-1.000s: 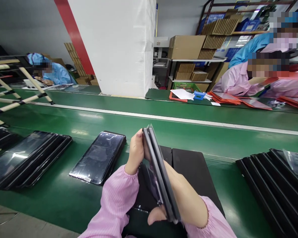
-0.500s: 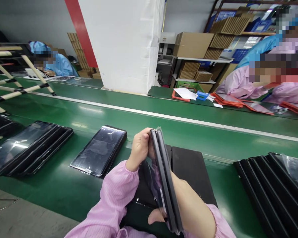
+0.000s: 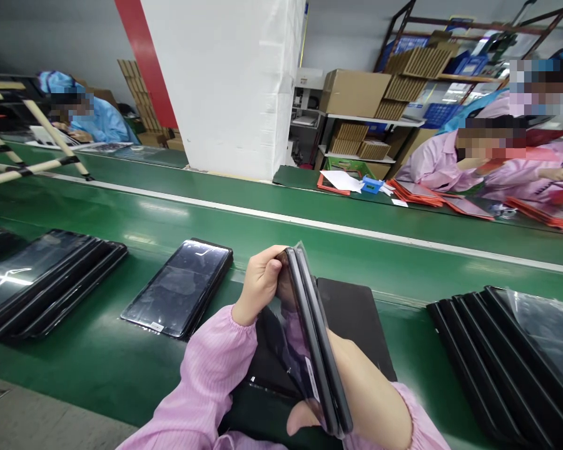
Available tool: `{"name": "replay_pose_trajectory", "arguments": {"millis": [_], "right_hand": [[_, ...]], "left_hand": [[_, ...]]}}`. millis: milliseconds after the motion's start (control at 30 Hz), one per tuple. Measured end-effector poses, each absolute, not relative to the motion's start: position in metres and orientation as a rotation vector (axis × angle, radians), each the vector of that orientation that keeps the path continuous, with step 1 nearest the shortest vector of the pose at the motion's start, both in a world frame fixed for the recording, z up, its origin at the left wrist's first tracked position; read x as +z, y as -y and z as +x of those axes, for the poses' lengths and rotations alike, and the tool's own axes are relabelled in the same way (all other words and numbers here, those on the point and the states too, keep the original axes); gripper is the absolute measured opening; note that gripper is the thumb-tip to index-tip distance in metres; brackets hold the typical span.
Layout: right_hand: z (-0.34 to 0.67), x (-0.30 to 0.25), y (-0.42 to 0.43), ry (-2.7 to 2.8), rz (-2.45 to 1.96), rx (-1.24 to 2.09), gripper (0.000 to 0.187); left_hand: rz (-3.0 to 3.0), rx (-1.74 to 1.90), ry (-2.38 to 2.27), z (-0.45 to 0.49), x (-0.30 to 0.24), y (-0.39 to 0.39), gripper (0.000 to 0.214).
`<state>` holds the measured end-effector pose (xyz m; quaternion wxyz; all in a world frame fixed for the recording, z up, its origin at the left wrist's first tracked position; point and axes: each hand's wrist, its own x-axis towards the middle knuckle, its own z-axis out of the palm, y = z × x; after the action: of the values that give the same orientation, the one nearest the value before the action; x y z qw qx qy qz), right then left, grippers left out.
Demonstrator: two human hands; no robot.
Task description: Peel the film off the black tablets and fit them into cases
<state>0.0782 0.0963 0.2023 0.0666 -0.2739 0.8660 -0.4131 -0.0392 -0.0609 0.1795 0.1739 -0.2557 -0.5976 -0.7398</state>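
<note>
I hold a thin dark tablet on edge, upright between both hands, over a black mat on the green bench. My left hand pinches its far top corner, where clear film sticks up. From the right side and underneath, my right hand grips the near end, thumb under the lower edge. A second dark panel seems pressed against the first; I cannot tell them apart clearly.
A single glossy tablet lies left of the mat, and a fanned row of tablets further left. Another fanned row of dark panels lies at the right. Beyond the green conveyor, other people work with red-framed panels.
The tablet has tilted slightly and my hands have shifted a little on it; the view has swung slightly. My grip on the tablet is unchanged.
</note>
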Motion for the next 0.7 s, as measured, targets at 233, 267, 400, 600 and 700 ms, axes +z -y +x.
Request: {"name": "replay_pose_trajectory", "arguments": {"millis": [233,267,400,600,700], "right_hand": [[0.088,0.21,-0.088,-2.494,-0.587,-1.236,0.145],[0.089,0.211,-0.087,-2.476,-0.569,-1.238,0.145],[0.09,0.214,-0.086,-2.485,-0.528,-1.196,0.14],[0.088,0.213,-0.089,-2.511,-0.534,-1.179,0.137],[0.086,0.212,-0.089,-2.51,-0.525,-1.187,0.135]], "left_hand": [[-0.796,-2.116,1.642,-0.035,0.18,0.058,0.061],[-0.805,-2.132,1.634,-0.034,0.181,0.058,0.06],[-0.776,-2.166,1.622,-0.032,0.182,0.055,0.059],[-0.688,-2.163,1.691,-0.032,0.183,0.054,0.062],[-0.632,-2.15,1.732,-0.031,0.184,0.053,0.063]]}}
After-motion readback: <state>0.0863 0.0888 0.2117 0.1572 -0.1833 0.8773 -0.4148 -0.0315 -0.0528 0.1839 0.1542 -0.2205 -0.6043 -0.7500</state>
